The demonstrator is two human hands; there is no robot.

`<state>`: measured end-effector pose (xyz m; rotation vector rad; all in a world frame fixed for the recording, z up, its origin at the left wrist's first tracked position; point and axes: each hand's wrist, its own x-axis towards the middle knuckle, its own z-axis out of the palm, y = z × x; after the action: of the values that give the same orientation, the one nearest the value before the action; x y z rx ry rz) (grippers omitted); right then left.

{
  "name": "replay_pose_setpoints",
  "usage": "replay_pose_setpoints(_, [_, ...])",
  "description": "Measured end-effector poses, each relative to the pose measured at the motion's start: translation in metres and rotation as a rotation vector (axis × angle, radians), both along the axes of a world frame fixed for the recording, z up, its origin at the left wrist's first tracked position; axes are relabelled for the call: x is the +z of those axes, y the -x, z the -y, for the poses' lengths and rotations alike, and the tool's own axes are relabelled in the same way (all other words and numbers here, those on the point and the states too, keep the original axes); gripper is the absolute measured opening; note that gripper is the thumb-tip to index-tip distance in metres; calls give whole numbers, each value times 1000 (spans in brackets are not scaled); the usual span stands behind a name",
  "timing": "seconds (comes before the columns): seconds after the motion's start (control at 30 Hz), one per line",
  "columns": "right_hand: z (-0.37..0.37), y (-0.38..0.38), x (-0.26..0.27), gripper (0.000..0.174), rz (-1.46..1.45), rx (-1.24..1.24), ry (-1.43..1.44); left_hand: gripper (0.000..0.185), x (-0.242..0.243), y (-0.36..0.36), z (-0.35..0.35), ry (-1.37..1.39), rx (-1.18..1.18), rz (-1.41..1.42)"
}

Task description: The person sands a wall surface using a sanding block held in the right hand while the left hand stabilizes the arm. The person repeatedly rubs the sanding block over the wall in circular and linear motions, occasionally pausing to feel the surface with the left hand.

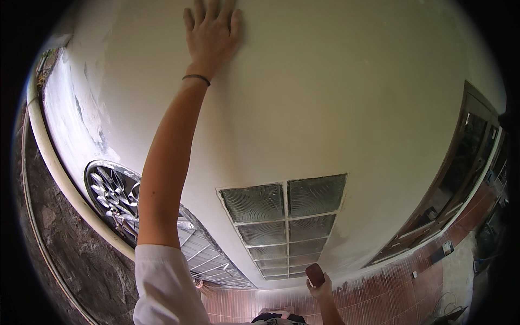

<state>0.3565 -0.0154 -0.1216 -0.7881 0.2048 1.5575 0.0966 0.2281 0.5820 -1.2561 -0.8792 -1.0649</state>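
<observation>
My left hand (213, 36) is raised high, its palm against the pale wall (284, 101) and its fingers spread. A dark band (197, 78) circles that wrist. Low down and to the right, my right hand (321, 287) grips a small reddish-brown block (315, 275), which looks like a sanding block. The block is close to the lower right of a panel of textured glass blocks (313, 197) set in the wall. Whether it touches the wall cannot be told.
A metal grille gate (207, 248) with an ornate round part stands at the left, beside a long pale pipe (61, 174) and bare soil (73, 243). A wood-framed door (451, 183) is at the right. Reddish tiles (378, 300) cover the floor, with a cable (445, 302) lower right.
</observation>
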Motion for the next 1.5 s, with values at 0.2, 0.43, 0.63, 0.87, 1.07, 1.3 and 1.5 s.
replay_pose_setpoints(0.2, [-8, -35, 62, 27, -33, -133, 15, 53, 30, 15, -4, 32, -3, -22])
replay_pose_setpoints(0.43, [-89, -9, 254, 41, 169, 112, -481, 53, 16, 64, 3, 75, 8, -83])
replay_pose_setpoints(0.63, [-116, 62, 383, 39, 1146, -80, -1128, 52, -9, 127, 14, 133, 9, 22])
replay_pose_setpoints(0.87, [-190, 110, 401, 42, 2281, -680, -1390, 52, -32, 154, 9, 71, -43, 312])
replay_pose_setpoints(1.07, [-225, 142, 470, 54, 2560, -922, -1380, 51, -31, 155, 6, 42, -44, 323])
replay_pose_setpoints(1.3, [-234, 160, 510, 56, 2586, -1026, -1332, 52, -30, 161, 6, 24, -51, 280])
replay_pose_setpoints(1.5, [-217, 126, 425, 61, 2742, -944, -1442, 53, -25, 160, 4, 35, -33, 314])
